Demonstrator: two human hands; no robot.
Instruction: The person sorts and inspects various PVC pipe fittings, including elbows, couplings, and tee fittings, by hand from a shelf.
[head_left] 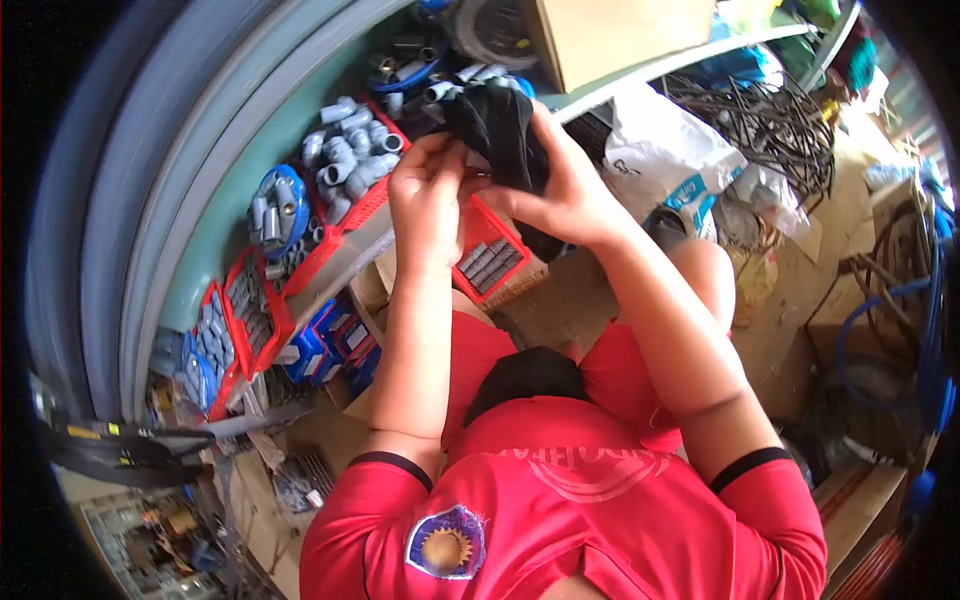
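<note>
A black cloth-like item (497, 125) is held up between both hands, above a red basket (520, 262) of grey fittings. My left hand (430, 190) has its fingers bent together at the item's left edge; what they pinch is partly hidden. On the other side, my right hand (565, 190) grips the item, with the thumb in front and the fingers behind it. Another black item (525, 378) lies at the lap, against the red shirt.
Red baskets (262, 310) and blue-rimmed containers (277, 210) of grey pipe fittings line the left. A cardboard box (620, 40) stands at the top. White sacks (665, 150) and a heap of dark rods (765, 130) are at the upper right. Large grey pipes (100, 200) curve along the far left.
</note>
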